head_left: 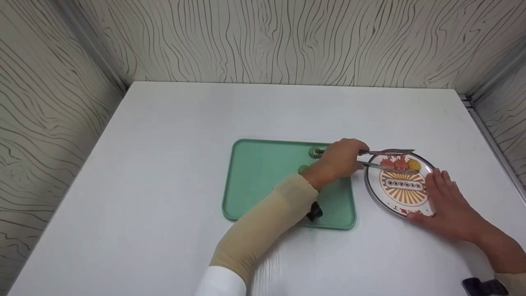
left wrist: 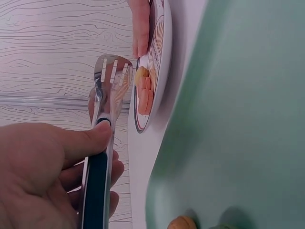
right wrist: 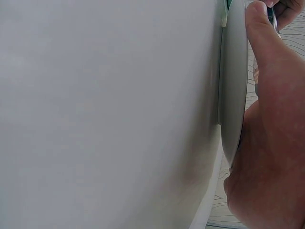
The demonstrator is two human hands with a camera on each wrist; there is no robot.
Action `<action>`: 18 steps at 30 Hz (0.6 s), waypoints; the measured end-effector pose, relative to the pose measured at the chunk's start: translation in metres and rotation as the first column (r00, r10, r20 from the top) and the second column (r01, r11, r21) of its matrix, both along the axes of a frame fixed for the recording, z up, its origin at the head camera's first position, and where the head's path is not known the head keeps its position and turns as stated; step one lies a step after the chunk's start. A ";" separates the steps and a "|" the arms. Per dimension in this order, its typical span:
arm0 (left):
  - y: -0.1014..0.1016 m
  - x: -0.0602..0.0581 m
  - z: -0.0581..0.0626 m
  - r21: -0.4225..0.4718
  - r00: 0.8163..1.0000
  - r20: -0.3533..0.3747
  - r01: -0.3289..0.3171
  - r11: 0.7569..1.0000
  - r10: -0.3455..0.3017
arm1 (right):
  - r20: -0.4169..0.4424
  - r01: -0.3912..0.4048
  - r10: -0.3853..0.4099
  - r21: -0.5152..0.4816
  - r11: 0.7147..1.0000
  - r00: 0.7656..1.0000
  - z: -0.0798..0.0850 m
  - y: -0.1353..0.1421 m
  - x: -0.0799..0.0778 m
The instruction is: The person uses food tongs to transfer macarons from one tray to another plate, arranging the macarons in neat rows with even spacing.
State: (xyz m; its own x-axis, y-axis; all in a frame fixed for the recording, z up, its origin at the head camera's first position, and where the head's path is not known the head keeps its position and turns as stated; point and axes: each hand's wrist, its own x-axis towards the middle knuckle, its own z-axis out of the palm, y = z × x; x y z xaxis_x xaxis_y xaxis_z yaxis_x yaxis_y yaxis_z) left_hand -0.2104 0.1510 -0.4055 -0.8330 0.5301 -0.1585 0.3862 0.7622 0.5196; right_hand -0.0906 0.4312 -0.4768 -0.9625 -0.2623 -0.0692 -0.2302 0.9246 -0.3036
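Note:
My left hand grips metal tongs with dark handles, thumb on one arm in the left wrist view. The tongs' slotted ends stand apart above a white plate with a dark rim and printed sunburst, with nothing visible between them. Two pinkish-red macarons and a yellow macaron lie in a row on the plate's far part. My right hand rests on the plate's right rim, fingers extended. In the right wrist view, the thumb lies along the plate's edge.
A green tray lies left of the plate, under my left forearm. A green round piece sits on it, partly hidden by the wrist. The left wrist view shows an orange-brown macaron on the tray. Wood-grain-patterned panels surround the white table.

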 end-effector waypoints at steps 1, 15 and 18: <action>-0.001 0.000 0.001 -0.004 1.000 -0.001 0.004 1.000 -0.004 | 0.001 0.000 0.000 -0.002 1.000 1.000 0.000 0.000 0.000; -0.018 0.002 0.008 0.019 1.000 -0.017 0.019 1.000 -0.019 | -0.023 -0.010 0.010 0.004 1.000 1.000 -0.001 0.001 0.001; -0.023 0.003 0.010 0.029 1.000 -0.020 0.023 0.999 -0.022 | -0.015 -0.005 0.006 0.007 1.000 1.000 0.000 0.001 0.000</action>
State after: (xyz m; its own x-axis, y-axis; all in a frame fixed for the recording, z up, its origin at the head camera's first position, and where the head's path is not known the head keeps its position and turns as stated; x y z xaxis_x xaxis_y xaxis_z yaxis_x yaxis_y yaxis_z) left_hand -0.2077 0.1283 -0.3955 -0.8234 0.5532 -0.1263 0.4136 0.7375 0.5339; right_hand -0.0902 0.4318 -0.4773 -0.9620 -0.2672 -0.0565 -0.2398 0.9254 -0.2936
